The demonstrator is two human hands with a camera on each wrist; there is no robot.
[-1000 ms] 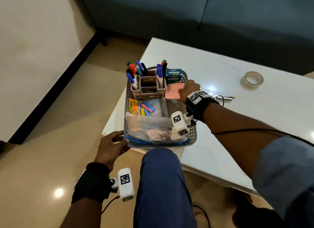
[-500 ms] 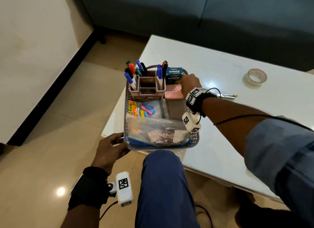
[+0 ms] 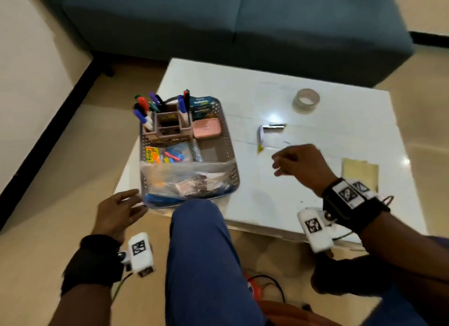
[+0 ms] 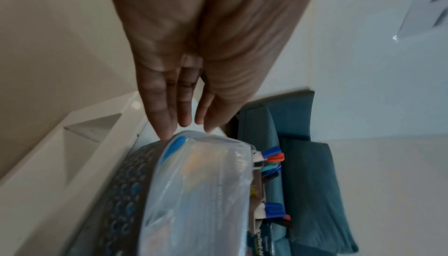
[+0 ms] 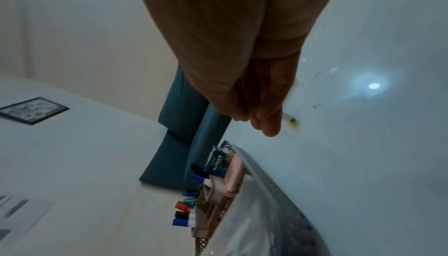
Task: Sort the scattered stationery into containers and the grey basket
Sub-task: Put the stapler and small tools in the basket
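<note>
A glossy white surface (image 3: pixel 279 192) stands on pale floor tiles before a dark teal sofa (image 3: pixel 230 22), with a cream wall and black skirting on the left. On its near left corner sits the grey basket (image 3: pixel 228 153), a perforated tray whose front edge reaches the surface's rim. Inside it, at the back, a pink organiser (image 3: pixel 167 126) holds upright markers with blue, red, green and black caps; beside that lie a pink case (image 3: pixel 207 128) and a teal box (image 3: pixel 200 107). A clear plastic pouch (image 3: pixel 187 177) fills the front. The left hand (image 3: pixel 116 214) has straight, relaxed fingers touching the basket's near left corner, holding nothing. The right hand (image 3: pixel 301 165) hovers above the surface to the right of the basket, fingers loosely bent and empty. Just beyond it lie a small metallic item with a white strip (image 3: pixel 269 129), blurred, and farther back a roll of clear tape (image 3: pixel 305 100). A tan pad (image 3: pixel 359 172) lies near the right edge. A blue-trousered knee (image 3: pixel 201 253) fills the foreground.
</note>
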